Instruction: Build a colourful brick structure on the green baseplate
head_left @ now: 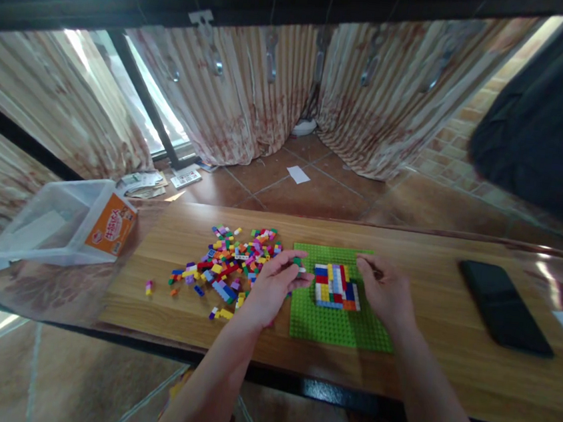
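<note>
On a green studded baseplate (pixel 339 331) sits a low block of toy bricks (pixel 336 287) in white, red, blue, yellow and orange. My left hand (pixel 276 284) is over the plate's left edge, its fingers closed on small green and white toy bricks (pixel 298 265). To the right of the built block, my right hand (pixel 384 285) hovers over the plate with thumb and fingers pinched together; whatever may be between them is hidden. A loose pile of coloured toy bricks (pixel 228 269) spreads to the left, partly behind my left hand.
A black phone (pixel 507 307) lies on the wooden table (pixel 436 267) at the right. Beyond the table's left end stands a clear plastic box (pixel 59 221) with an orange label. Curtains (pixel 253 100) hang behind, and papers lie on the tiled floor.
</note>
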A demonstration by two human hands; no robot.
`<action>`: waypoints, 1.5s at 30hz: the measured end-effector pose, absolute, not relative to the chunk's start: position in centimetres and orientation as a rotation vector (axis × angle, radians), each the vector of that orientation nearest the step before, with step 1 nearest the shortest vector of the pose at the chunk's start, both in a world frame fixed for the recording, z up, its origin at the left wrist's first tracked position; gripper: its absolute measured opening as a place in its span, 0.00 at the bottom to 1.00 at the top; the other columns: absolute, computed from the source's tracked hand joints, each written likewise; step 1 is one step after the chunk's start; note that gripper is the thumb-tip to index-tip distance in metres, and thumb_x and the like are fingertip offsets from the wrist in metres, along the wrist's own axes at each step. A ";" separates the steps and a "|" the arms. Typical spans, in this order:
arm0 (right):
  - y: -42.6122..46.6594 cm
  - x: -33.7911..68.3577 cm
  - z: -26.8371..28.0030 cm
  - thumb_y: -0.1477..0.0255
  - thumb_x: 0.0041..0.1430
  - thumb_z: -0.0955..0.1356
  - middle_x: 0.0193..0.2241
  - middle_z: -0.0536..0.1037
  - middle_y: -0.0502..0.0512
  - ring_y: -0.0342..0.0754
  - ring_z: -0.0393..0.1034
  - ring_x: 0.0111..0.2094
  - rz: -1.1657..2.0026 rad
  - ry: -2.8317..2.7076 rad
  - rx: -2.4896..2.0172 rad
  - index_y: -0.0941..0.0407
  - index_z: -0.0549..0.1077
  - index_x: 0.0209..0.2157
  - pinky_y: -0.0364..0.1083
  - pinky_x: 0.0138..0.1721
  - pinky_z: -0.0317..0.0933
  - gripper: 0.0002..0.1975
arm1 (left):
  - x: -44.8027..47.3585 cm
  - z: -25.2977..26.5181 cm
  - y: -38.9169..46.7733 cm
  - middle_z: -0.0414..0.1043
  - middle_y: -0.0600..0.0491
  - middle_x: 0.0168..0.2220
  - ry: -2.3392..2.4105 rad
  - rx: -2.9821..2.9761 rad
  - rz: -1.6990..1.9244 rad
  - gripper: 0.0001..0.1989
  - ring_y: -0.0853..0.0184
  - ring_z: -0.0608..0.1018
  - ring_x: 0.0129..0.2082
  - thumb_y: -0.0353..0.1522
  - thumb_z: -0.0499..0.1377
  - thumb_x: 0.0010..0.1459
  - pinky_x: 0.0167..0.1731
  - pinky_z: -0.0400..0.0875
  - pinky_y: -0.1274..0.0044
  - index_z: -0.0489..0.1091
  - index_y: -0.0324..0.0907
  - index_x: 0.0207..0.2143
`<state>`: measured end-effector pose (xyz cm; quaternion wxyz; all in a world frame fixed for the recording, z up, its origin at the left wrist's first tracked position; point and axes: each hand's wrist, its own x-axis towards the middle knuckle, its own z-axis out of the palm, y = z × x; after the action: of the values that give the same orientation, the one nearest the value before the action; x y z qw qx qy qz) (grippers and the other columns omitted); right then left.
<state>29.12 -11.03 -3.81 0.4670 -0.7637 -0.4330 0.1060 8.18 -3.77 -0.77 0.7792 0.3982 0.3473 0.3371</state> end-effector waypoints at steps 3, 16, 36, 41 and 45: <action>-11.5 27.3 -2.1 0.59 0.58 0.66 0.33 0.81 0.56 0.50 0.74 0.34 0.227 -0.965 -1.822 0.55 0.79 0.32 0.49 0.38 0.66 0.15 | 8.4 -1.0 -3.7 0.72 0.54 0.35 0.705 0.783 0.766 0.18 0.71 0.78 0.33 0.33 0.67 0.48 0.40 0.73 0.76 0.75 0.41 0.43; -10.7 21.0 -1.1 0.60 0.52 0.72 0.25 0.76 0.50 0.43 0.67 0.26 0.817 -0.869 -1.464 0.56 0.77 0.29 0.43 0.27 0.61 0.12 | 8.2 -1.1 -3.8 0.77 0.54 0.34 0.650 0.994 0.819 0.13 0.73 0.73 0.32 0.31 0.69 0.47 0.37 0.67 0.79 0.80 0.42 0.39; -8.4 15.5 -4.5 0.74 0.61 0.64 0.33 0.80 0.56 0.49 0.74 0.36 0.380 -1.547 -1.770 0.55 0.76 0.34 0.47 0.41 0.64 0.09 | 3.9 0.2 -1.1 0.74 0.55 0.31 0.899 1.232 0.861 0.07 0.73 0.73 0.30 0.26 0.64 0.46 0.33 0.67 0.81 0.74 0.38 0.32; -8.4 16.1 -3.9 0.74 0.60 0.64 0.35 0.81 0.56 0.50 0.75 0.36 0.411 -1.460 -1.764 0.55 0.77 0.35 0.48 0.41 0.66 0.09 | 3.9 0.2 -1.2 0.74 0.54 0.32 0.975 1.355 0.864 0.08 0.71 0.74 0.32 0.26 0.63 0.48 0.35 0.67 0.80 0.74 0.37 0.34; -9.0 16.7 -3.2 0.71 0.61 0.64 0.35 0.81 0.56 0.49 0.74 0.35 0.474 -1.365 -1.716 0.55 0.76 0.37 0.48 0.40 0.66 0.09 | 4.0 -0.2 -1.0 0.75 0.52 0.34 0.969 1.457 0.859 0.08 0.69 0.75 0.35 0.27 0.61 0.51 0.39 0.69 0.78 0.74 0.37 0.36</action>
<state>16.73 -8.97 -3.15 0.4340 -0.6892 -0.5480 0.1905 3.96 -1.05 -0.22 0.5616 0.6184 0.4113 0.3648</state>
